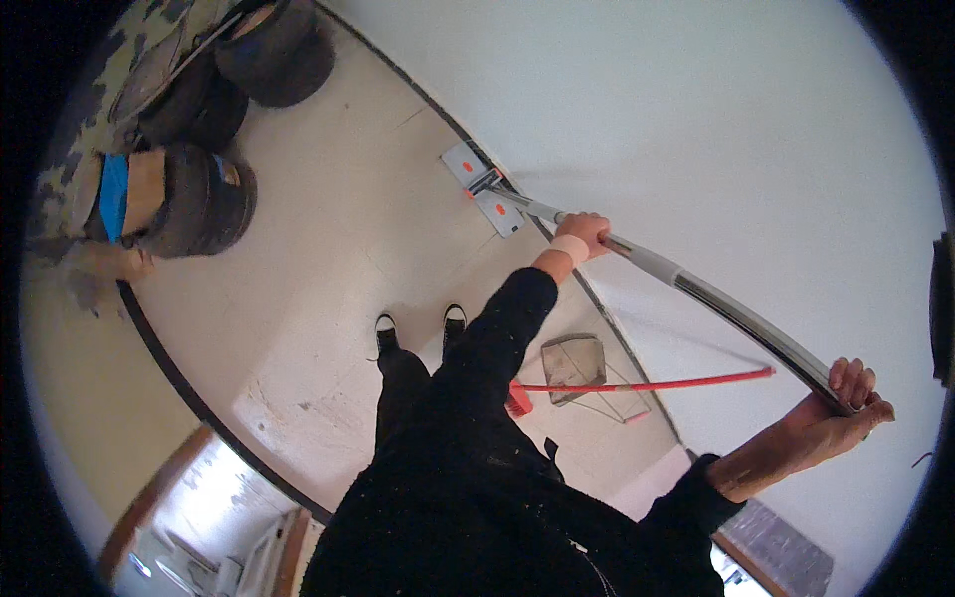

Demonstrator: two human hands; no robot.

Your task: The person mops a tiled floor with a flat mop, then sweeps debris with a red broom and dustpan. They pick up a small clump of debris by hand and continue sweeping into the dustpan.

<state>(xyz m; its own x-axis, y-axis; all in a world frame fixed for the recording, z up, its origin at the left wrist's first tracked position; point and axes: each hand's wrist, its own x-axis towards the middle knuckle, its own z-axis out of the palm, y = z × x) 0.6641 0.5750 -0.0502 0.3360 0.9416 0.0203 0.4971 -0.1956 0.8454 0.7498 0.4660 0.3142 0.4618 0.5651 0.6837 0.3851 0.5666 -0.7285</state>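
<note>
A flat mop with a long metal pole [746, 321] slants across the view in front of the white wall. My left hand [586, 231], with a pale band around its wrist, is wrapped around the lower part of the pole. Farther up, my right hand [843, 399] grips the pole near its top end. The grey rectangular mop head [483, 189], marked with orange spots, lies on the floor along the dark baseboard [425, 93]. Any cloth under the head is hidden.
A red-handled broom [671, 385] leans against the wall beside a wire-handled dustpan [574, 366]. Several dark bins [276, 56] stand at upper left, one with cardboard [144, 190] in it. A doorway [213, 515] opens at lower left. My shoes [386, 332] are on the pale floor.
</note>
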